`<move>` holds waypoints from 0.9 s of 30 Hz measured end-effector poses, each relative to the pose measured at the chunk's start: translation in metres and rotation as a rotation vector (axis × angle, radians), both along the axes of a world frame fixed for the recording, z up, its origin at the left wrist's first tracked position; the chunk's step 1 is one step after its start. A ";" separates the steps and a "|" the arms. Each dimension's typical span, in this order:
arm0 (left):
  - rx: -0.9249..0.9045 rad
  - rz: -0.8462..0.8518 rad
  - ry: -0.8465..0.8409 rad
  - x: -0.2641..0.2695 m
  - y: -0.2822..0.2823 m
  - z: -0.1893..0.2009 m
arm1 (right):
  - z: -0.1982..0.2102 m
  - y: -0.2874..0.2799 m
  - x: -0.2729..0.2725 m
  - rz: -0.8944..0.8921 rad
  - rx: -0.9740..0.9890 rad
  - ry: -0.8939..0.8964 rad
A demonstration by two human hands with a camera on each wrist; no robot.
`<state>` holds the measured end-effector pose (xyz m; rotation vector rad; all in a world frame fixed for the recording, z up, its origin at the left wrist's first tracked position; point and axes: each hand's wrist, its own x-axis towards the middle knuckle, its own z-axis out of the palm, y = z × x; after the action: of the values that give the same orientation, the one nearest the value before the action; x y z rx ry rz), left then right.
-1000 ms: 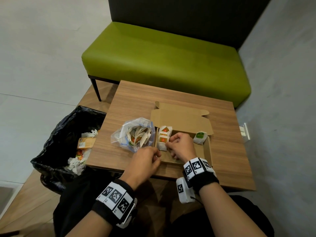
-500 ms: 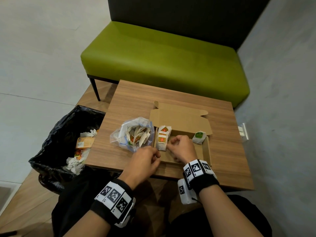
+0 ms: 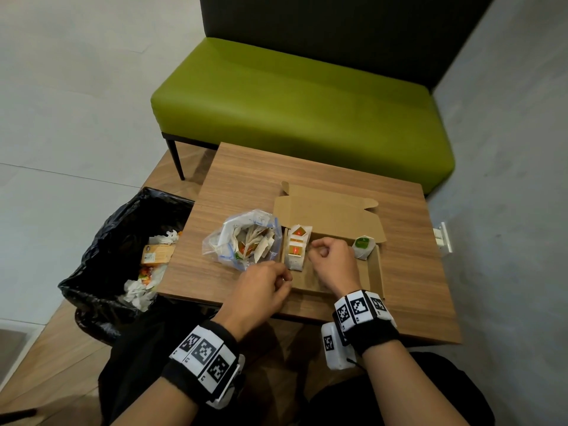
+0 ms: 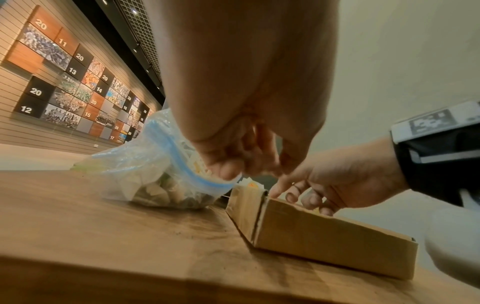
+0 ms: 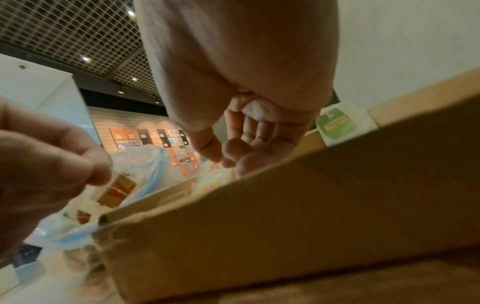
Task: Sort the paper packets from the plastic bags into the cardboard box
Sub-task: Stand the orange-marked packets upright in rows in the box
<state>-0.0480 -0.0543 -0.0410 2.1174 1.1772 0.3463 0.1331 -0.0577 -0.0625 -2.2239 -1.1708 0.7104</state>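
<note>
An open cardboard box (image 3: 373, 272) lies on the wooden table (image 3: 246, 167). Inside, white packets with orange labels (image 3: 296, 247) lean in a row against its left wall, and a green-labelled packet (image 3: 363, 245) stands at the right. A clear plastic bag (image 3: 246, 241) with a blue zip rim, holding several more packets, lies just left of the box. My left hand (image 3: 270, 281) is at the bag's near rim (image 4: 207, 181), thumb and curled fingers pinching it. My right hand (image 3: 332, 259) is inside the box, fingers curled and holding nothing, fingertips beside the orange packets.
A bin lined with a black bag (image 3: 123, 241), holding crumpled paper and wrappers, stands at the table's left edge. A green bench (image 3: 307, 103) runs behind the table. The box's lid (image 3: 329, 216) stands open at the back.
The splayed orange packets now lean in a tidier row against the box's left wall. My right hand has drawn slightly back from them. The left hand has stayed put.
</note>
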 end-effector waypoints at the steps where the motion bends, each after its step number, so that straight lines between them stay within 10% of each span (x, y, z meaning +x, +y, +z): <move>1: 0.018 0.054 -0.022 -0.002 -0.001 0.004 | 0.004 0.000 -0.002 0.005 0.037 -0.018; 6: 0.154 0.401 0.007 -0.016 0.011 0.017 | 0.024 0.003 -0.016 0.045 0.118 -0.020; 13: 0.231 0.312 0.320 -0.011 0.025 0.010 | 0.030 -0.001 -0.030 0.106 0.149 -0.025; 27: 0.405 0.016 -0.015 -0.059 0.046 0.055 | 0.061 0.006 -0.050 0.476 0.364 0.068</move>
<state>-0.1074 -0.0087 0.0141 2.4431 1.1919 0.6532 0.0829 -0.0519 -0.0017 -1.6258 -1.6677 0.6790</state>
